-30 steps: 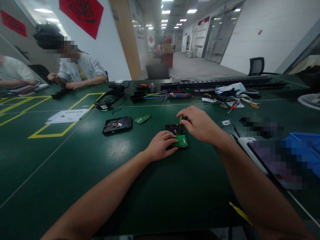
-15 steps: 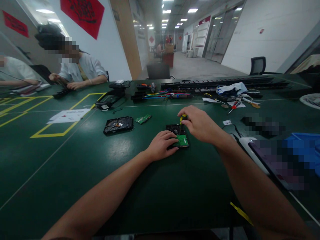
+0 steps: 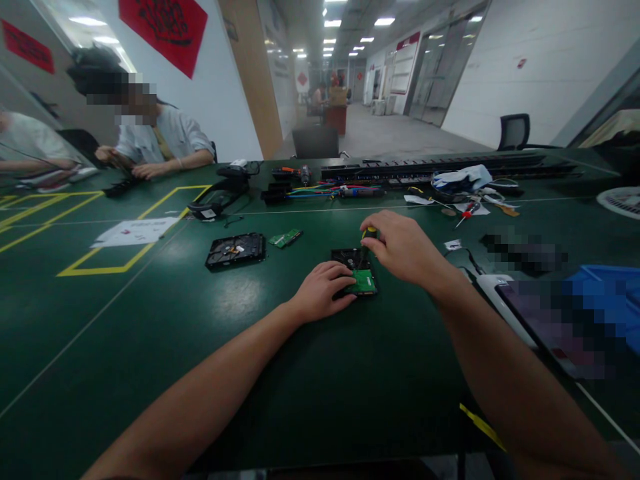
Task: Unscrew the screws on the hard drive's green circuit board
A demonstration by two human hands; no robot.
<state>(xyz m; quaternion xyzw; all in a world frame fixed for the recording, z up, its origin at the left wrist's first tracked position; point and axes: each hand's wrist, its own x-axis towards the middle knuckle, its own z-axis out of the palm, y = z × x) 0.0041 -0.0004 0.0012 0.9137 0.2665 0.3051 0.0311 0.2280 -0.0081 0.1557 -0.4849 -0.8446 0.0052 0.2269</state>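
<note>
A hard drive (image 3: 345,256) lies on the green table in front of me, its green circuit board (image 3: 364,283) facing up. My left hand (image 3: 327,291) grips the drive from the left, fingers over the board and thumb along the near edge. Pinched in my right hand (image 3: 400,243) is a yellow and black screwdriver (image 3: 369,233), held nearly upright over the drive's right side. Its tip is too small to make out against the drive. Left of these lie a second hard drive (image 3: 235,251) and a loose green circuit board (image 3: 286,239).
Along the back are a power drill (image 3: 305,175), bundled coloured wires (image 3: 320,191) and long black rails (image 3: 440,170). A red screwdriver (image 3: 467,213) lies at the back right; a blue tray (image 3: 600,293) stands right of my arm. A co-worker (image 3: 163,137) sits across at left.
My right hand and the screwdriver have shifted very slightly, and the screwdriver handle is turned a little differently. My left hand stays on the hard drive.
</note>
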